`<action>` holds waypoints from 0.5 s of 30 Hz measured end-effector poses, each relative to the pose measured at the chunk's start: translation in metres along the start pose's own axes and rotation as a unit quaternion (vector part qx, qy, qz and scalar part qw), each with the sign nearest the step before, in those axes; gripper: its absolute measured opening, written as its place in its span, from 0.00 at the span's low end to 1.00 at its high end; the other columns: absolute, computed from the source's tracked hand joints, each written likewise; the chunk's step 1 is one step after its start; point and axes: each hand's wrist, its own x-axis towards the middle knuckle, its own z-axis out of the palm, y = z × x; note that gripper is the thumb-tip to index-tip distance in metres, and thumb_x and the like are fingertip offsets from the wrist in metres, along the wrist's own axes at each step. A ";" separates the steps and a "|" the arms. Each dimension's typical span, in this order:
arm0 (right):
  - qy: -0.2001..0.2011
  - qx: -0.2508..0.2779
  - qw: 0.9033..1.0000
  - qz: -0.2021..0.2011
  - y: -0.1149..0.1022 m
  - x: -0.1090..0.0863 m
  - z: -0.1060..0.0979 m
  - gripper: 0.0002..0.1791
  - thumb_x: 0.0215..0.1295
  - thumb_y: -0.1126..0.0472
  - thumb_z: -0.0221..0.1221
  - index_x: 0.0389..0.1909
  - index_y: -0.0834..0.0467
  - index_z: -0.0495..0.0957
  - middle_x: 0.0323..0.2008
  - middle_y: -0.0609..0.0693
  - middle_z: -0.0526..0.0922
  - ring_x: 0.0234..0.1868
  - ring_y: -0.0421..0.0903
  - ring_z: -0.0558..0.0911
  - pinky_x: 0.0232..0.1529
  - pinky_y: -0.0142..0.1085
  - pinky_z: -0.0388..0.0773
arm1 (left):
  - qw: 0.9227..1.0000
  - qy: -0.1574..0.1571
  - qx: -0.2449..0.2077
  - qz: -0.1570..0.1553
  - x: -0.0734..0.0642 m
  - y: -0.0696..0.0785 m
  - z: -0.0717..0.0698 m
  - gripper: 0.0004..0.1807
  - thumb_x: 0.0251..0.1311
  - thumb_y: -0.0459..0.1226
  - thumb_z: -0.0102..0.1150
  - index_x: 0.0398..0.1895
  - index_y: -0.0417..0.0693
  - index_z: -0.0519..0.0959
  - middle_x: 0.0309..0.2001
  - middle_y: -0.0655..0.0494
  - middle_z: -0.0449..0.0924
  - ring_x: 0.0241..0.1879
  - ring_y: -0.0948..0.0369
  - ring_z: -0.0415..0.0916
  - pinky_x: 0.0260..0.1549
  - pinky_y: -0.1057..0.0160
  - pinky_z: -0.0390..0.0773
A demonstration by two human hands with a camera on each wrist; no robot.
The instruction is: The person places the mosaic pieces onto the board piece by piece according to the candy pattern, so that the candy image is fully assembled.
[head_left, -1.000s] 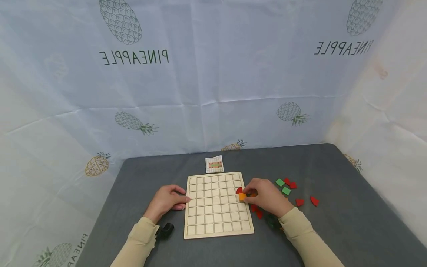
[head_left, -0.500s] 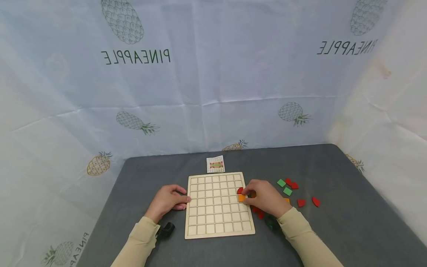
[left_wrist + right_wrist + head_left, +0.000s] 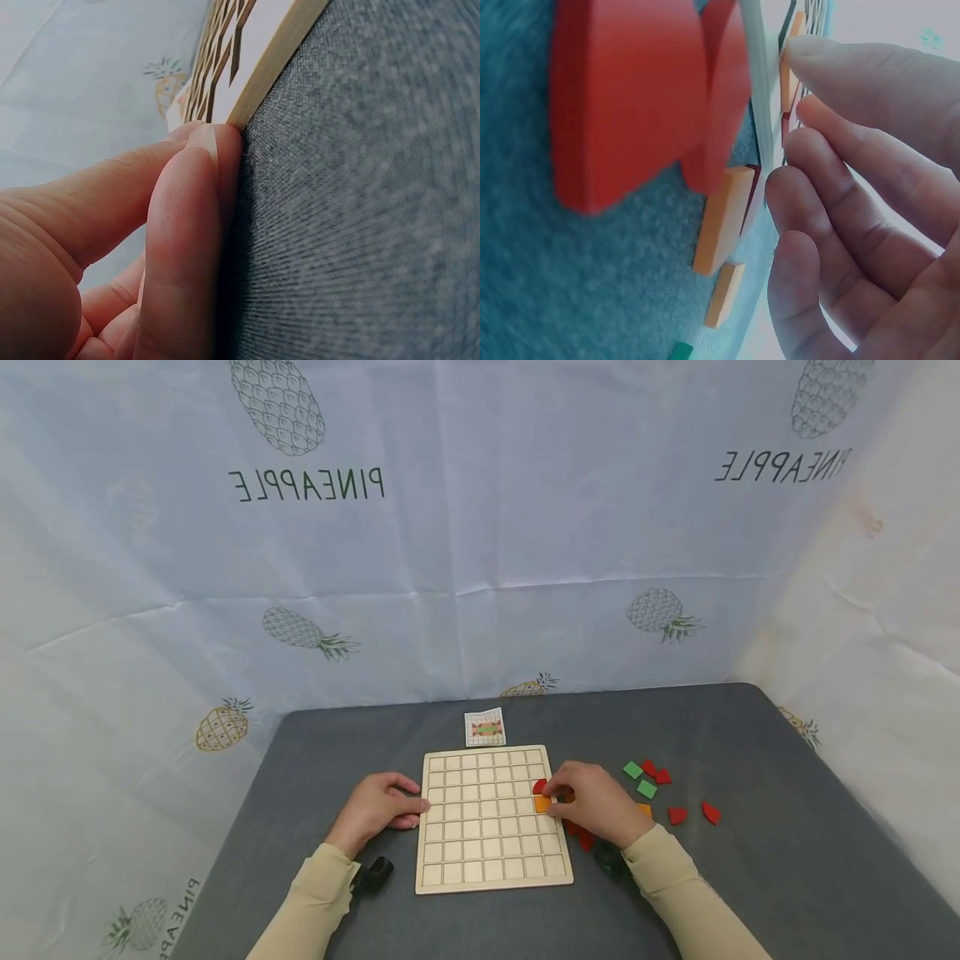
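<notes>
A pale wooden grid board [image 3: 480, 843] lies flat on the dark table. My left hand [image 3: 375, 810] rests at its left edge, fingers fairly straight, the tips touching the rim [image 3: 262, 75]. At the board's right side, my right hand [image 3: 600, 802] pinches an orange square tile [image 3: 542, 804] between thumb and index finger. That tile [image 3: 787, 79] sits in a right-hand cell, with the thumb on it; the remaining fingers curl loosely below. Directly above it, a red rounded tile [image 3: 539, 787] occupies another cell, partly covered by the fingertips.
A small pattern card [image 3: 484, 728] lies behind the board. Red tiles [image 3: 677, 816], green tiles [image 3: 647, 789] and an orange tile [image 3: 644, 810] are scattered to the right. More red pieces [image 3: 630, 105] lie close beside the board, under the right hand. A printed curtain [image 3: 480, 527] hangs behind the table.
The orange tile has gone from slightly off the right edge's cell to flat inside it, my right fingers staying on it. My left hand has stayed at the board's left edge.
</notes>
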 end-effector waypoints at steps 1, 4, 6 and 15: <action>0.000 0.001 1.000 -0.002 0.000 0.000 -0.001 0.08 0.63 0.60 0.78 0.41 0.49 0.90 0.38 0.40 0.85 0.37 0.37 0.81 0.42 0.34 0.85 | 1.000 0.001 -0.001 0.000 0.000 0.000 0.000 0.20 0.57 0.36 0.83 0.50 0.41 0.85 0.32 0.46 0.88 0.28 0.59 0.88 0.32 0.59 0.92; 0.002 0.006 1.000 -0.007 0.002 -0.001 -0.006 0.07 0.65 0.60 0.77 0.42 0.50 0.91 0.39 0.42 0.86 0.38 0.38 0.82 0.43 0.34 0.85 | 1.000 0.004 0.000 0.000 0.001 0.001 0.001 0.20 0.57 0.35 0.83 0.49 0.40 0.85 0.32 0.46 0.88 0.27 0.59 0.88 0.31 0.59 0.92; 0.004 0.009 1.000 -0.004 0.003 -0.003 -0.010 0.07 0.65 0.60 0.77 0.42 0.50 0.91 0.40 0.42 0.86 0.38 0.37 0.82 0.43 0.34 0.85 | 1.000 0.004 0.000 0.001 0.002 0.001 0.002 0.20 0.57 0.35 0.83 0.49 0.40 0.85 0.32 0.45 0.88 0.27 0.59 0.89 0.31 0.59 0.92; -0.007 -0.015 1.000 0.018 0.011 -0.028 -0.027 0.09 0.62 0.55 0.79 0.41 0.49 0.91 0.37 0.40 0.84 0.38 0.36 0.82 0.41 0.34 0.85 | 1.000 0.007 0.010 -0.002 0.000 0.001 0.002 0.21 0.57 0.36 0.83 0.50 0.40 0.85 0.31 0.46 0.87 0.27 0.59 0.88 0.31 0.60 0.92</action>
